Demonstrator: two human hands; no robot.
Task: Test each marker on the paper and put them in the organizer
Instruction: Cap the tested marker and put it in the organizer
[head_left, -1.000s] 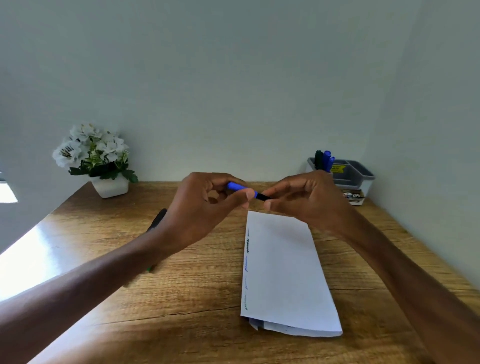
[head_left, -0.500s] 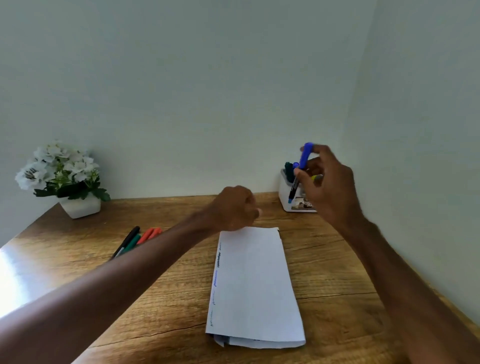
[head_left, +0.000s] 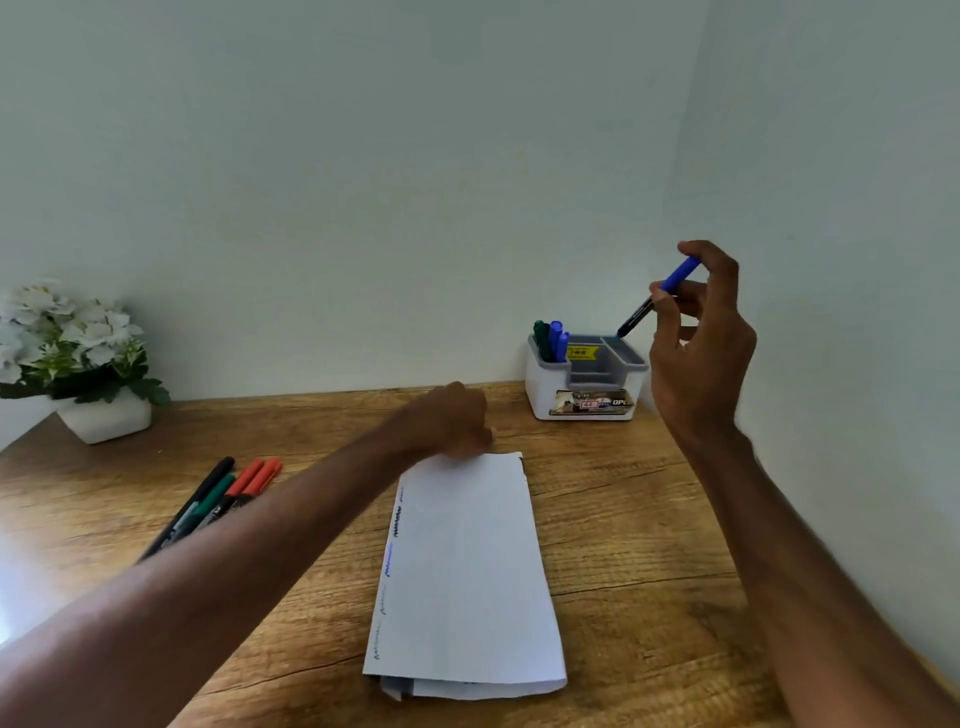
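Note:
My right hand (head_left: 698, 332) pinches a blue-capped marker (head_left: 655, 297) tilted tip-down, its dark end just above the right rear compartment of the white and grey organizer (head_left: 584, 387). Several green and blue markers (head_left: 551, 339) stand in the organizer's left compartment. My left hand (head_left: 457, 423) rests curled at the far end of the folded white paper (head_left: 467, 571), which bears scribble marks along its left edge. Several loose markers (head_left: 218, 499), black, green and red, lie on the table left of my left forearm.
A white pot of white flowers (head_left: 78, 364) stands at the back left of the wooden table (head_left: 623, 545). Walls close in behind the table and on the right, just beyond the organizer.
Both hands held the blue marker over the paper a second ago. My right hand has carried it to the organizer; my left hand has dropped to the paper's far end.

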